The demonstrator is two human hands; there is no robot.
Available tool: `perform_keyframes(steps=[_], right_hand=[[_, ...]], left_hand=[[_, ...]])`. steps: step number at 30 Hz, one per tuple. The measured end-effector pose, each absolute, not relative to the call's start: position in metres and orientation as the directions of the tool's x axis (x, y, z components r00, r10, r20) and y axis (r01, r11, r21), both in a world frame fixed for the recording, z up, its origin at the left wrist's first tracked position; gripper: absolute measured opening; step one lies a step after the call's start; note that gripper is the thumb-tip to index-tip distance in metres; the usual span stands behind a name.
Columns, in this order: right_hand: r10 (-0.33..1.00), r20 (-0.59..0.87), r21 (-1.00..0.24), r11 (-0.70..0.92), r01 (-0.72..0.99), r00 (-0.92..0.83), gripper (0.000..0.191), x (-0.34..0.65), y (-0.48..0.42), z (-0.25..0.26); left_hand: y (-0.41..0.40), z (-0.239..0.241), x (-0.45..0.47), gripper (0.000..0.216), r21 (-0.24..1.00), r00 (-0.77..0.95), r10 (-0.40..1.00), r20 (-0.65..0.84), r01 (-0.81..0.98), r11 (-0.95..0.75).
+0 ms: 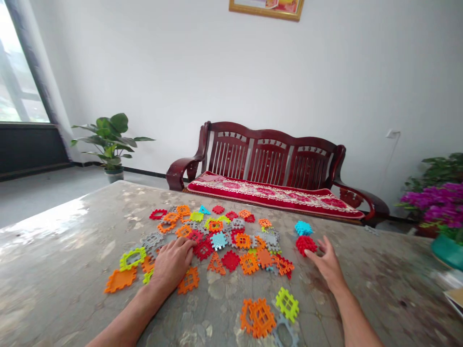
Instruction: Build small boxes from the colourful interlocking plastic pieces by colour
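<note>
Interlocking plastic building tiles in red, orange, grey, lime and blue lie in a loose pile on the table. My left hand point(174, 260) rests palm down at the pile's left part, its fingers together and bent down beside a red window tile point(203, 249). What the fingertips grip, if anything, is hidden. On the right, my right hand point(327, 262) has its fingers spread, with the thumb at the edge of a red stack of tiles point(306, 246). Just behind that stack sits a blue stack point(303, 228). An orange flat tile point(121, 280) lies left of my left hand.
Near the front are orange window tiles point(258, 318), a lime tile point(287, 304) and a grey frame tile point(285, 333). Beyond the patterned table point(72, 270) stands a wooden bench point(269, 154). A flower pot point(448, 250) is at the right edge.
</note>
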State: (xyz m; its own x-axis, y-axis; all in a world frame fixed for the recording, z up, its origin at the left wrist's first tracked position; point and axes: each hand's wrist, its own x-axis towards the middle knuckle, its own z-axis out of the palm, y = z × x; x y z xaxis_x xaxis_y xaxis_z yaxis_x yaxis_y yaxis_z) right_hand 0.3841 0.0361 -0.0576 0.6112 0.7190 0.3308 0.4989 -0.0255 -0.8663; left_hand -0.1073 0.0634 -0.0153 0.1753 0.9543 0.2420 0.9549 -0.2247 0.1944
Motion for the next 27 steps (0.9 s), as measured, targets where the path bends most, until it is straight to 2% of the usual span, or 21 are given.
perform_keyframes(steps=[3,5,7,9,12,16,21,24,27], right_hand=[[0.574,0.491,-0.833,0.092,0.545,0.655,0.078,0.374,0.033,-0.047],[0.531,0.589,-0.769,0.136,0.624,0.61,0.053,0.357,0.031,-0.038],[0.606,0.625,-0.713,0.186,0.676,0.492,0.034,0.329,0.031,-0.027],[0.76,0.597,-0.665,0.29,0.688,0.257,0.026,0.293,0.032,-0.017],[0.819,0.57,-0.503,0.41,0.761,-0.064,0.028,0.236,0.037,-0.003],[0.848,0.461,-0.336,0.44,0.833,-0.262,0.046,0.186,0.055,0.007],[0.879,0.306,-0.166,0.427,0.889,-0.365,0.057,0.167,0.081,0.004],[0.878,0.26,-0.1,0.438,0.893,-0.402,0.054,0.166,0.084,0.001],[0.862,0.286,-0.108,0.462,0.88,-0.418,0.043,0.169,0.081,0.003]], left_hand=[[0.063,-0.013,-0.106,0.034,0.198,0.176,0.955,0.237,0.954,-0.225],[0.063,-0.012,-0.106,0.033,0.2,0.181,0.955,0.236,0.952,-0.23],[0.063,-0.011,-0.105,0.033,0.203,0.182,0.955,0.236,0.952,-0.231],[0.064,-0.011,-0.105,0.032,0.207,0.177,0.955,0.237,0.952,-0.227],[0.064,-0.011,-0.105,0.032,0.215,0.178,0.954,0.241,0.949,-0.231],[0.064,-0.01,-0.105,0.031,0.218,0.178,0.954,0.241,0.948,-0.232],[0.063,-0.011,-0.105,0.03,0.219,0.177,0.953,0.247,0.948,-0.233],[0.063,-0.012,-0.105,0.03,0.222,0.174,0.953,0.249,0.947,-0.231],[0.064,-0.012,-0.105,0.03,0.222,0.175,0.951,0.253,0.947,-0.233]])
